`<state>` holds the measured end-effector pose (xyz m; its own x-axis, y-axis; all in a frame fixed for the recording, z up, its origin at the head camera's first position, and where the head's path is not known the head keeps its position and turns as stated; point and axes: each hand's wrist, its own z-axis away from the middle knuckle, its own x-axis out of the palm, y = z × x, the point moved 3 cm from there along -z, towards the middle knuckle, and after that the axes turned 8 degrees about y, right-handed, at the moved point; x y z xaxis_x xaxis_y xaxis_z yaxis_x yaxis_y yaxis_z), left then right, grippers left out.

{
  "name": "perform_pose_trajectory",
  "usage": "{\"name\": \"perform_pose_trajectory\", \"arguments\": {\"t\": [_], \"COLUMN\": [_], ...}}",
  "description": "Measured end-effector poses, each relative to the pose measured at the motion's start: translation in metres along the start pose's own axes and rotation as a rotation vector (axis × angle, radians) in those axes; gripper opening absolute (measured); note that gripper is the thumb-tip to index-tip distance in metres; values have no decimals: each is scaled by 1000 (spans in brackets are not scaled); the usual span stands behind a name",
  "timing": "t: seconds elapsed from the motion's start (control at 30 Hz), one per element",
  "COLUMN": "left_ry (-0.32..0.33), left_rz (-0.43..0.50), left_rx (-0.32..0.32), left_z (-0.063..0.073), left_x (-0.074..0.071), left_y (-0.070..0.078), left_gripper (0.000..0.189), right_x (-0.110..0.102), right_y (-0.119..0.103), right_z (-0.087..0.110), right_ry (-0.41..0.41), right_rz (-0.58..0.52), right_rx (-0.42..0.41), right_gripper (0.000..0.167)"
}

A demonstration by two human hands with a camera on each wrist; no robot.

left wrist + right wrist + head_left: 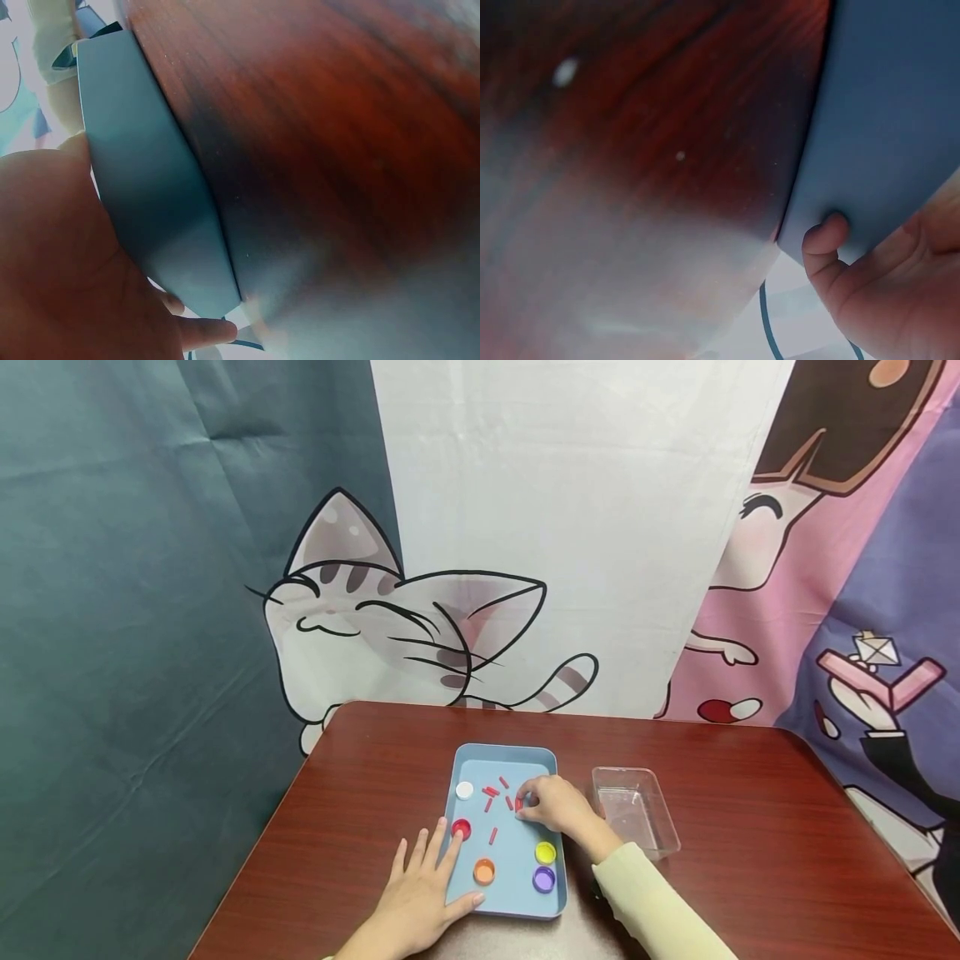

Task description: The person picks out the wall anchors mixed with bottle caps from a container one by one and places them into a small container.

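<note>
A light blue tray [510, 902] lies on the table, with several small red sticks [492, 836] scattered over its upper half. My left hand [420, 889] is spread with straight fingers over the tray's left rim, its index fingertip by a small red cup [461, 829]. Reaching in from the right, my right hand [553, 802] pinches a red stick [518, 805] between thumb and fingers, low over the tray. Both wrist views show the tray's outer side wall [150, 165] beside the palm; the fingertips' contact with the stick is out of sight there.
Round pieces in white [464, 790], orange [483, 871], yellow [545, 852] and purple [543, 879] stand in the tray near its sides. A clear plastic box [637, 810] sits right of the tray, partly behind the right forearm. A printed curtain [585, 510] hangs behind the table [337, 802].
</note>
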<state>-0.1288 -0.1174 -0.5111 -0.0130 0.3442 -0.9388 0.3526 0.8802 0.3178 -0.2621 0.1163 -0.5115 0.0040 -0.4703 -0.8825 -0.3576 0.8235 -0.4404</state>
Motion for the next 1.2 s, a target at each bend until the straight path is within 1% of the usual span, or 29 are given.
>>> {"name": "perform_pose_trajectory", "arguments": {"t": [0.4,0.53,0.67,0.77,0.9,1.0,1.07,1.2], "left_ry": [3,4,5,1,2,2,-1,-7], "left_rz": [15,9,5,2,-8,-10,-8,7], "left_rx": [-11,-9,-7,-7,-8,-10,-12,-19], "left_z": [1,1,1,1,1,1,1,1], "left_x": [1,0,0,0,-1,-1,-2,-2], "left_y": [2,3,3,3,3,3,3,3], "left_gripper": [90,89,89,89,89,89,90,90], "right_x": [-1,-5,-13,-20,-30,-35,-39,-47], "right_y": [2,1,-1,-1,1,4,6,9], "right_z": [2,6,8,8,7,7,8,10], "right_ry": [29,62,117,169,223,228,219,204], "right_rz": [6,13,21,-10,-82,-141,-174,-219], "right_rx": [43,15,-29,-56,-80,-56,-24,28], "right_gripper": [17,16,16,17,20,19,20,23]}}
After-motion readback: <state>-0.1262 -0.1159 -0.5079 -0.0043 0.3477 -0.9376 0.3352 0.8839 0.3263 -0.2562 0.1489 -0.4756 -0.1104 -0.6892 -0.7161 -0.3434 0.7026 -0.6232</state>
